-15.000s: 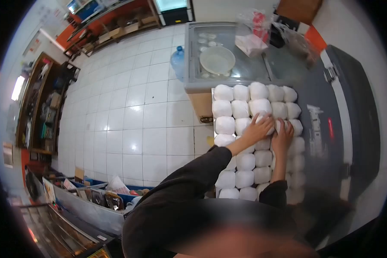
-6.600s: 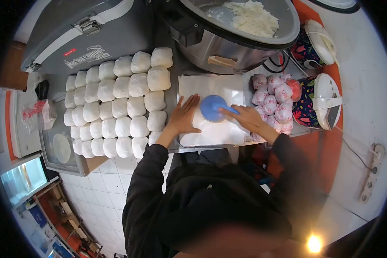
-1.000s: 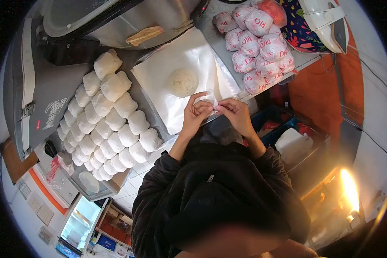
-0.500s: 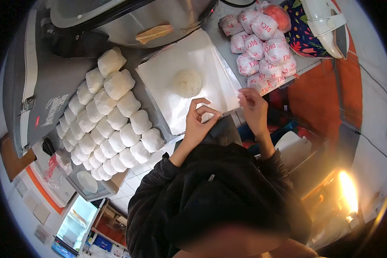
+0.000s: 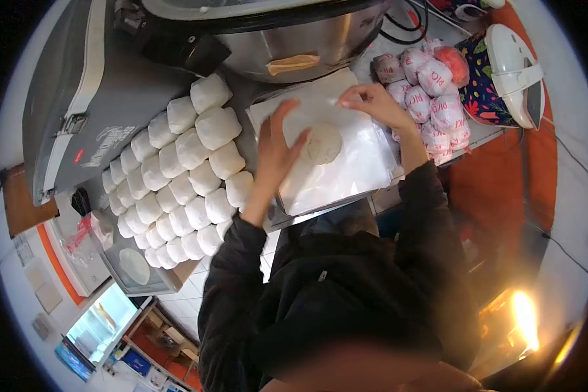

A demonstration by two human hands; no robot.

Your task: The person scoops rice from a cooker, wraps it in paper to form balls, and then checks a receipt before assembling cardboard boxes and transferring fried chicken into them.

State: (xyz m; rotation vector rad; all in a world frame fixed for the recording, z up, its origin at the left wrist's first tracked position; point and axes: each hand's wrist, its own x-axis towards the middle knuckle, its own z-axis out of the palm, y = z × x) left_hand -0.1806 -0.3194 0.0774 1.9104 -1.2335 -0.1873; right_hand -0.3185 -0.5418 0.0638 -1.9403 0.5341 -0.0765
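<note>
A round mound of cooked rice (image 5: 325,144) lies on a stack of white paper sheets (image 5: 336,189) on the counter. My left hand (image 5: 277,147) hovers at the left of the mound, thumb and fingers spread, apparently holding nothing. Over the far right part of the sheets, my right hand (image 5: 375,104) has its fingers curled, the thumb close to the fingertips. Whether paper is pinched between them cannot be made out.
Rows of white wrapped bundles (image 5: 176,157) fill the left side. Red-printed RICE bundles (image 5: 431,101) are piled at right, beside a flowered container (image 5: 487,75). A large metal cooker (image 5: 268,46) stands behind the paper. A bright lamp (image 5: 524,320) glows at lower right.
Both hands have moved from the near edge of the paper to its far part, on either side of the rice. My left hand has opened from a pinch. The camera view has shifted.
</note>
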